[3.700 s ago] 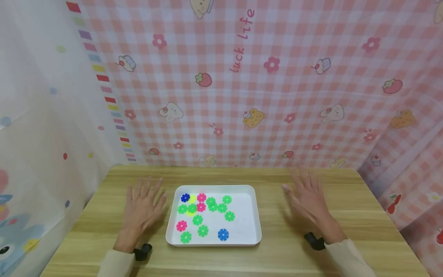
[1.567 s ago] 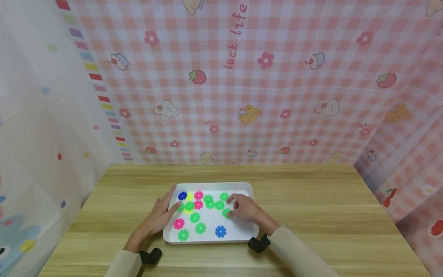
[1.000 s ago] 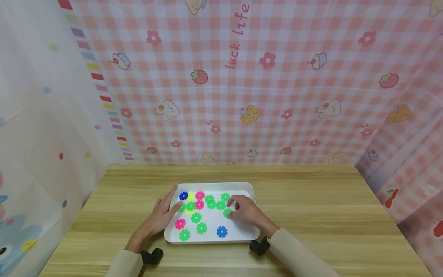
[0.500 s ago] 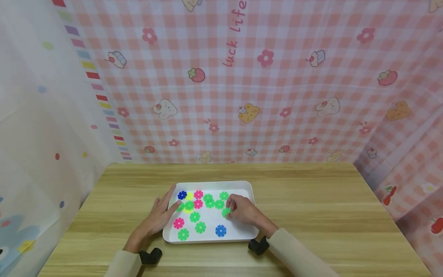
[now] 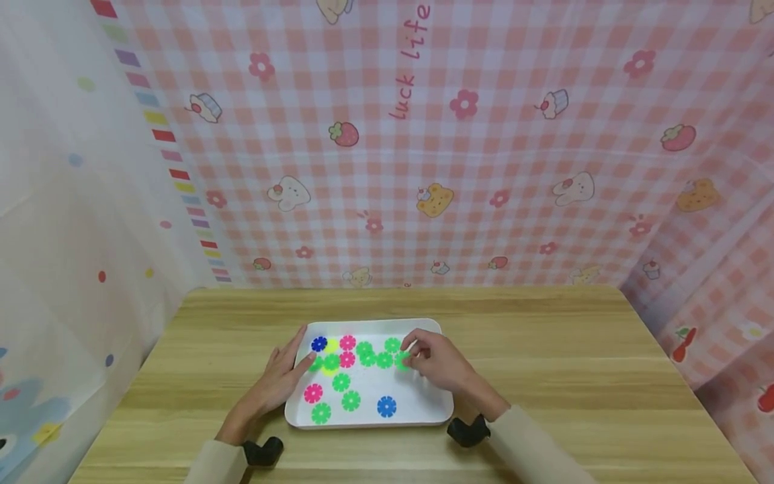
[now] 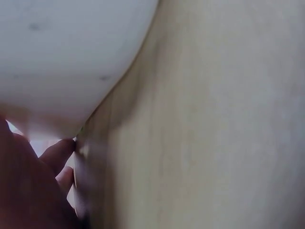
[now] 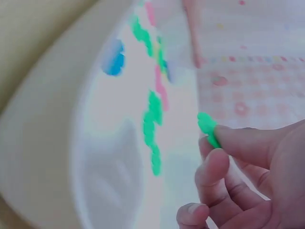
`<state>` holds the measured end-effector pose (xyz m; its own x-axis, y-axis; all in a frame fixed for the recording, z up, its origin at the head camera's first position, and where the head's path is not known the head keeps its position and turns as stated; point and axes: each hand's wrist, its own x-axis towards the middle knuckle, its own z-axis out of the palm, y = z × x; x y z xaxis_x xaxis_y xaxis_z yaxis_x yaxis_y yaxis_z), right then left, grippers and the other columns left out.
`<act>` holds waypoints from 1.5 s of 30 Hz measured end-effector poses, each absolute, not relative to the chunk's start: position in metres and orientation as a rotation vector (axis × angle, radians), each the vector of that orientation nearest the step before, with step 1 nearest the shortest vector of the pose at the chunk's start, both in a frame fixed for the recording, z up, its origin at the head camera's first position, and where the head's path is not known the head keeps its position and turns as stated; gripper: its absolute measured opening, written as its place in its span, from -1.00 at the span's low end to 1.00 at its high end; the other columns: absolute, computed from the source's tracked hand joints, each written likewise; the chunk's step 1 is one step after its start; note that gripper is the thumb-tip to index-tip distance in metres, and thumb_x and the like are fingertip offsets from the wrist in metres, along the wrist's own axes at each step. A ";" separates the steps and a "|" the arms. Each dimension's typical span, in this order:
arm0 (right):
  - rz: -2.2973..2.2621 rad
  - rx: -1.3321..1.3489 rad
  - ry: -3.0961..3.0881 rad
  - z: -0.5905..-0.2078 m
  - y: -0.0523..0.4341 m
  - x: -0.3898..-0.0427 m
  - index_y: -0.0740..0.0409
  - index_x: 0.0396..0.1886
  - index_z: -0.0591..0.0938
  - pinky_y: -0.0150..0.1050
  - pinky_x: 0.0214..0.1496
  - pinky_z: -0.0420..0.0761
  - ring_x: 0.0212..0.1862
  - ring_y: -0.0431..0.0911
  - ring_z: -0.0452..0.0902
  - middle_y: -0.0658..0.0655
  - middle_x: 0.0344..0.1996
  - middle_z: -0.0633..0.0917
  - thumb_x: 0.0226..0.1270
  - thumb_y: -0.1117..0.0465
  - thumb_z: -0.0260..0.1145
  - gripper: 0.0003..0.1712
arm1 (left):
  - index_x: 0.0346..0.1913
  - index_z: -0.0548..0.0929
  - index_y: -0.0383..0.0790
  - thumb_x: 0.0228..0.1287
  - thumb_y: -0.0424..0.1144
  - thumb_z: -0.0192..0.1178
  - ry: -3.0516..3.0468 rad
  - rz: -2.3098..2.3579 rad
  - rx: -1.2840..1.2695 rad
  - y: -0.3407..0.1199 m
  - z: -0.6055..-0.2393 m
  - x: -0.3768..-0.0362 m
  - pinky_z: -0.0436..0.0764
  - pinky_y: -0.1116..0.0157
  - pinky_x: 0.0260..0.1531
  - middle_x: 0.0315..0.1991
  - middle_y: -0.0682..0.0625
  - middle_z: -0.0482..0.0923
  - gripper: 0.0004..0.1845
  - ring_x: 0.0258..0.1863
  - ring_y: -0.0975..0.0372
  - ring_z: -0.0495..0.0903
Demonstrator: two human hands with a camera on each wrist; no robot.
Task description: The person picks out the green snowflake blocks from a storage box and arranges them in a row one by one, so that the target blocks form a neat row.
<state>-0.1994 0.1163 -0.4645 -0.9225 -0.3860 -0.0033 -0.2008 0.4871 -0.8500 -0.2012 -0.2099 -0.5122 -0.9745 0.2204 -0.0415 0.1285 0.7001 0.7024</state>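
Note:
A white tray (image 5: 423,410) on the wooden table holds notched plastic snowflake discs. My left hand (image 5: 279,378) holds its left rim, thumb over the edge and fingers along the outside; in the left wrist view, fingertips (image 6: 62,151) touch the tray's side. My right hand (image 5: 440,359) pinches a green snowflake disc (image 7: 207,124) between thumb and forefinger, lifted over the tray's right half. Near it lie more green discs (image 5: 384,360). Others are pink (image 5: 313,393), light blue (image 5: 387,407), dark blue (image 5: 319,344) and yellow (image 5: 332,345), some overlapping at the upper left.
The wooden table (image 5: 544,376) extends around the tray. A pink checked curtain (image 5: 520,154) hangs behind its far edge, and a white patterned curtain (image 5: 121,222) is at the left. Black wrist mounts (image 5: 263,452) sit at both wrists.
Both hands have come in from the table beside the tray. The left has taken the tray's left rim. The right has pinched a green snowflake disc and lifted it up and rightward.

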 end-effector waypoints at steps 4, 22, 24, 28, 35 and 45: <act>-1.530 -0.366 2.522 -0.459 0.137 -0.201 0.04 -0.21 0.57 -0.28 -0.47 0.53 -0.41 0.03 0.52 0.04 -0.43 0.61 0.25 0.33 0.26 -0.84 | 0.49 -0.19 -0.03 0.43 0.14 -0.22 2.768 1.141 0.283 -0.210 -0.514 -0.200 -0.44 -0.13 0.33 0.49 -0.11 -0.17 -0.28 0.45 -0.06 -0.17; -1.760 0.016 2.475 -0.488 0.211 -0.218 0.24 -0.09 0.54 -0.38 -0.58 0.41 -0.54 -0.12 0.40 0.18 -0.37 0.62 0.21 0.30 0.30 -0.73 | 0.49 -0.17 -0.08 0.44 0.13 -0.23 2.785 1.155 0.297 -0.208 -0.514 -0.198 -0.40 -0.14 0.33 0.48 -0.16 -0.13 -0.28 0.44 -0.08 -0.13; -1.775 0.050 2.465 -0.493 0.213 -0.220 0.25 -0.10 0.54 -0.38 -0.57 0.42 -0.55 -0.13 0.41 0.17 -0.37 0.63 0.21 0.32 0.29 -0.75 | 0.49 -0.18 -0.06 0.43 0.16 -0.25 2.787 1.149 0.294 -0.207 -0.514 -0.198 -0.40 -0.13 0.33 0.48 -0.14 -0.13 -0.27 0.44 -0.07 -0.13; -1.757 0.115 2.478 -0.502 0.215 -0.223 0.24 -0.12 0.55 -0.40 -0.56 0.41 -0.53 -0.15 0.39 0.13 -0.39 0.63 0.20 0.33 0.29 -0.76 | 0.49 -0.19 -0.04 0.42 0.20 -0.26 2.783 1.141 0.280 -0.206 -0.514 -0.199 -0.41 -0.12 0.33 0.49 -0.13 -0.14 -0.26 0.45 -0.04 -0.14; -1.654 0.128 2.562 -0.509 0.218 -0.224 0.21 -0.14 0.58 -0.36 -0.29 0.44 -0.35 -0.17 0.47 0.10 -0.35 0.66 0.21 0.29 0.30 -0.78 | 0.49 -0.21 -0.01 0.42 0.20 -0.27 2.769 1.144 0.274 -0.206 -0.514 -0.200 -0.42 -0.11 0.33 0.49 -0.12 -0.16 -0.26 0.45 -0.05 -0.16; -1.635 0.086 2.623 -0.514 0.215 -0.226 0.22 -0.20 0.58 -0.31 -0.23 0.44 -0.31 -0.11 0.48 0.12 -0.39 0.62 0.19 0.32 0.28 -0.82 | 0.49 -0.21 0.00 0.42 0.20 -0.27 2.774 1.141 0.281 -0.210 -0.513 -0.201 -0.43 -0.12 0.33 0.49 -0.13 -0.16 -0.27 0.45 -0.07 -0.16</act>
<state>-0.2256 0.2150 -0.5142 -0.9973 0.0211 -0.0710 0.0731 0.4395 -0.8953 -0.2013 -0.2104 -0.5129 -0.9743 0.2198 -0.0485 0.1221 0.6971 0.7065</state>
